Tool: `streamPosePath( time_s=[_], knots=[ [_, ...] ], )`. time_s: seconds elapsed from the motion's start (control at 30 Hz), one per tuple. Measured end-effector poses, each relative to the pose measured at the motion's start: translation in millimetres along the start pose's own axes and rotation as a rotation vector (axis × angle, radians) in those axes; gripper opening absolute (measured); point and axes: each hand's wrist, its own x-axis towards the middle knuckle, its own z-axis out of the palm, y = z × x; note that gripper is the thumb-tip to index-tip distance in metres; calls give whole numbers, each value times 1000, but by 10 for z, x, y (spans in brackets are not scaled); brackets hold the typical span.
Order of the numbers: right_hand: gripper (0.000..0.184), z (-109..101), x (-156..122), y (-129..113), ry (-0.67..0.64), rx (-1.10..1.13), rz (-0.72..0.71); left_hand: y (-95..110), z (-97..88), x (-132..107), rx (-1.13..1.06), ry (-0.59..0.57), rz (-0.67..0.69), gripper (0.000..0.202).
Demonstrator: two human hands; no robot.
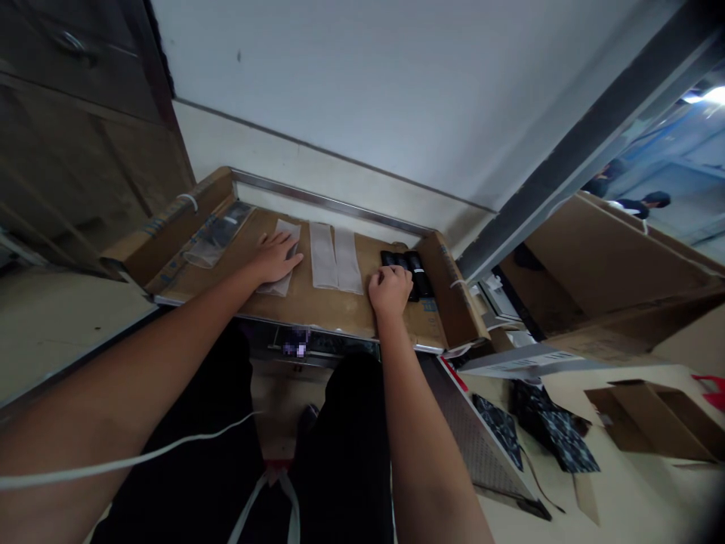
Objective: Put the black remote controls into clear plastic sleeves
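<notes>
My left hand (276, 255) lies flat with fingers spread on a pale cloth pouch (282, 258) on the cardboard-covered worktop (306, 298). My right hand (390, 289) is curled into a loose fist beside a row of small black objects (412, 272) at the worktop's right end; what its fingers hold, if anything, is hidden. Two more pale cloth strips (335, 257) lie side by side between my hands.
A clear plastic bag (218, 234) lies at the worktop's left end. Cardboard flaps (453, 291) stand at both sides, a metal rail runs along the back by the white wall. Open cardboard boxes (651, 415) and dark patterned fabric (552, 427) lie on the floor right.
</notes>
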Motion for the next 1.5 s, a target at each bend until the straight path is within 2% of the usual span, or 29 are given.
streamPosePath(
  time_s=[0.47, 0.87, 1.07, 1.33, 1.5],
  knots=[
    [27, 54, 13, 58, 10, 10, -35, -74, 87, 45, -9, 30, 15, 61],
    [26, 37, 12, 44, 30, 81, -45, -67, 73, 37, -10, 22, 12, 63],
    [22, 2, 2, -5, 44, 163, -154, -67, 45, 70, 49, -108, 26, 77],
    [23, 7, 9, -33, -1, 167, -200, 90, 91, 228, 10, -89, 35, 78],
    [28, 23, 21, -30, -164, 262, -262, 287, 174, 366, -26, -61, -16, 76]
  ],
)
